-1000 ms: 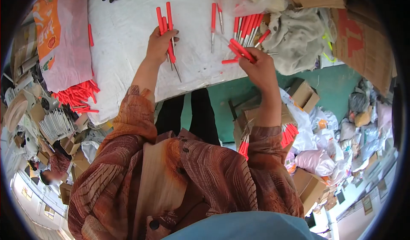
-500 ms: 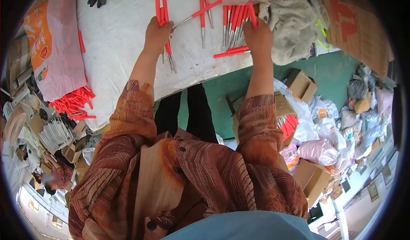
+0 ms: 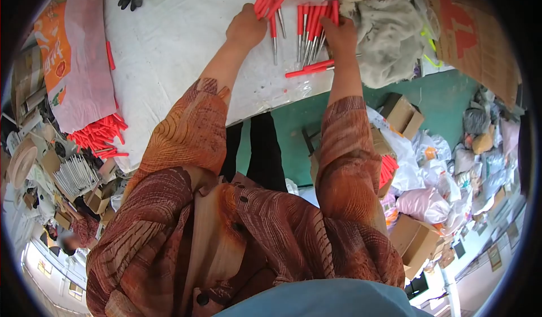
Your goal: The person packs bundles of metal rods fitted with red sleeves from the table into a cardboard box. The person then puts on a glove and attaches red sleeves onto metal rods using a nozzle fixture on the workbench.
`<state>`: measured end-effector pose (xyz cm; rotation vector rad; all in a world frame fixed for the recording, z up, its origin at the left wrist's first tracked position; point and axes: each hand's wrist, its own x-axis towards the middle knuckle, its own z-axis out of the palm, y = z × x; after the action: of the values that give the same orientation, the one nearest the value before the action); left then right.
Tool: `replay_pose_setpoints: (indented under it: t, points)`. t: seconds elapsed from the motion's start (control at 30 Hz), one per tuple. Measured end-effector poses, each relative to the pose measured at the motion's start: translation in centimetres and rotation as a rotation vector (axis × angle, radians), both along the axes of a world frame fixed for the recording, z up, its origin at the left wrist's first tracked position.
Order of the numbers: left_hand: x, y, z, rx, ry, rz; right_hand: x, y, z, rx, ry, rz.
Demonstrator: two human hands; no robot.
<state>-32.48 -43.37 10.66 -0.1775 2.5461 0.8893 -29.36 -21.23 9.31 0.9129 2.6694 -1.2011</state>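
My left hand (image 3: 247, 29) is closed around several thin metal rods with red handles (image 3: 272, 0), the handles fanning out beyond my fingers. Beside it, a couple of similar red-handled rods (image 3: 274, 32) lie on the white-covered table (image 3: 169, 46). My right hand (image 3: 341, 37) has its fingers bent around a red-handled rod (image 3: 335, 11), at the right end of a row of such rods (image 3: 309, 26). My palm hides part of that rod. Nearer the table's front edge, red-handled rods (image 3: 309, 68) lie crosswise by my right wrist.
A pink and orange sack (image 3: 82, 63) at the left spills a heap of red pieces (image 3: 99, 133). A grey-white cloth (image 3: 389, 40) and a cardboard box (image 3: 468, 29) are at the right. Boxes and plastic bags (image 3: 423, 204) crowd the floor. Another person (image 3: 84, 229) is far left.
My left hand has moved right and away from me with its rods, close to the row. The rod that slanted beside it no longer lies apart. My right hand has shifted slightly.
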Motion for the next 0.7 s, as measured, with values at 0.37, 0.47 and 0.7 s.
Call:
replay_pose_setpoints:
  t: [0.37,0.47,0.7]
  points:
    - [-1.3,2.7,-3.0,0.908,-0.332,0.46,-1.7,-5.1,1.4,0.011,0.018,0.047]
    - [-1.3,3.1,-1.5,0.978,-0.378,0.499,-1.9,-6.6,-0.1,0.099,0.094,-0.012]
    - [-1.4,3.4,-0.1,1.106,-0.486,0.517,-1.8,-8.3,2.2,-0.046,-0.001,-0.148]
